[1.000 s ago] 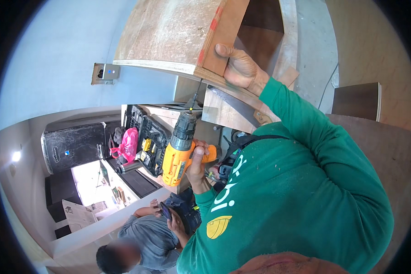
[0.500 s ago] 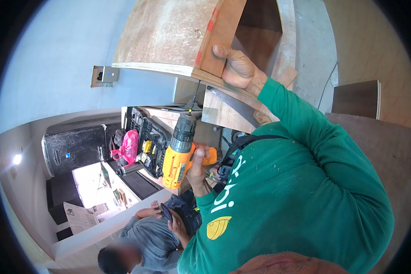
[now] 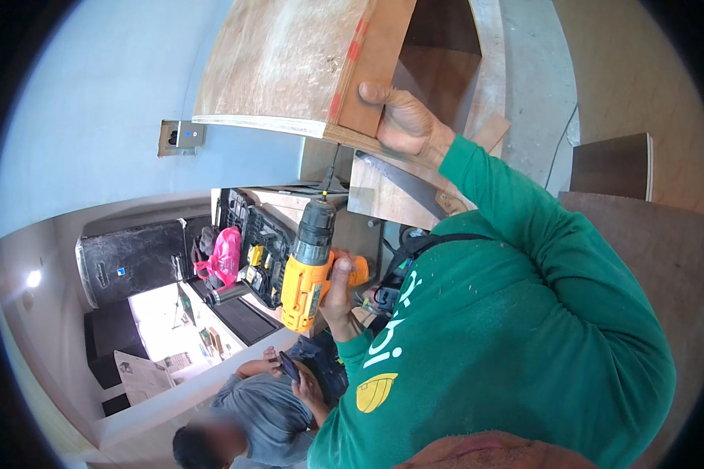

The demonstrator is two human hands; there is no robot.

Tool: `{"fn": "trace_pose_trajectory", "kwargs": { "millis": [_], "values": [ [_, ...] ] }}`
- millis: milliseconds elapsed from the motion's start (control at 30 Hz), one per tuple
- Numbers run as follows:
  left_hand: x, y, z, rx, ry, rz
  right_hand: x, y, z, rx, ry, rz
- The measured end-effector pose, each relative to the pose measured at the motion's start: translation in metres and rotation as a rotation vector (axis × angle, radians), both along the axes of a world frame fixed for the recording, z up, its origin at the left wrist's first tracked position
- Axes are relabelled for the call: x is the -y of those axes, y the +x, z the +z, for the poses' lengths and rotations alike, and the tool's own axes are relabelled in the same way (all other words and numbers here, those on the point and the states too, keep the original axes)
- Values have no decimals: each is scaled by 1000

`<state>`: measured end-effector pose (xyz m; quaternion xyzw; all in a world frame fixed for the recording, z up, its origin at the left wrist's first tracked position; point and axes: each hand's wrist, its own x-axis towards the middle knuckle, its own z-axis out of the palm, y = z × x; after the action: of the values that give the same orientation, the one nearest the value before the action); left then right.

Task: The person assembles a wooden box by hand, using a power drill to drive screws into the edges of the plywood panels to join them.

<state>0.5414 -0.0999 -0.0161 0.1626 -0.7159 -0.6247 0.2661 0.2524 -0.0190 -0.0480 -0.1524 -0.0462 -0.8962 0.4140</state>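
My left hand [image 3: 338, 293] is wrapped round the handle of an orange and black cordless drill [image 3: 309, 273]. The drill's long thin bit points up, its tip at the lower edge of a wooden cabinet [image 3: 274, 66]; whether it has entered the wood I cannot tell. With my right hand [image 3: 405, 117] I grip that cabinet's edge. The thumb rests on a brown strip [image 3: 387, 47] with red marks beside it, and the fingertips are hidden behind the wood. Green sleeves cover both arms.
At lower left a co-worker in a grey shirt [image 3: 262, 418] holds a phone [image 3: 288, 366]. Behind the drill lie an open black tool case [image 3: 267, 242] and a pink bag [image 3: 227, 254]. A wall box [image 3: 181, 137] is at left, a dark board [image 3: 612, 170] at right.
The drill has shifted very slightly down and to the left with my left hand. My right hand keeps its grip on the cabinet edge, and the whole view has moved a little.
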Motion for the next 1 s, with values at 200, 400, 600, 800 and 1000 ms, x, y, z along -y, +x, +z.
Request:
{"fn": "trace_pose_trajectory", "kwargs": {
  "millis": [200,400,600,800,1000],
  "values": [
    [-1,-1,-1,-6,-52,-2,2,3,0,-2,30,-25],
    [2,3,-5,26,16,-9,-2,5,0,-16,59,-9],
    [1,5,-8,108,37,60,-9,-2,-10,-29,103,-27],
    [-3,3,-2,168,89,11,-8,-12,-37,-8,52,48],
    [0,1,2,207,98,-8,-14,-22,-51,61,69,50]
  ]
}}
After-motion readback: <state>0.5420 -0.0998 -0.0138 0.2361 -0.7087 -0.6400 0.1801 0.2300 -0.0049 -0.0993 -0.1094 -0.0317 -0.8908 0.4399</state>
